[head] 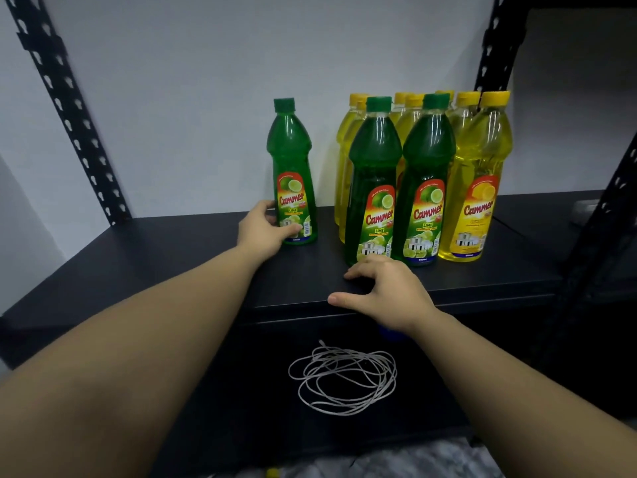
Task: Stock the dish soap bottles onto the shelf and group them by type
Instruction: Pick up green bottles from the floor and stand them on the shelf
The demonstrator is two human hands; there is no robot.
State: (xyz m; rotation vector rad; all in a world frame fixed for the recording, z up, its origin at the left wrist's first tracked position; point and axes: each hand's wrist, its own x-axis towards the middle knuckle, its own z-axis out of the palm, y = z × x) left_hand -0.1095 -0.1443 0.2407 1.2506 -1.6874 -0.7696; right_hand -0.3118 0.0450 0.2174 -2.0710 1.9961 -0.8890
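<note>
One green lime bottle (293, 174) stands upright on the dark shelf (172, 257), apart to the left of the group. Your left hand (263, 229) wraps its base. Two more green bottles (374, 181) front the yellow bottles (479, 181). Your right hand (386, 291) rests loosely spread on the shelf edge, holding nothing. A coiled cord (341, 381) lies below.

Dim, soft overall, wide-angle bending at edges, highlights glinting on bottles (427, 174).
</note>
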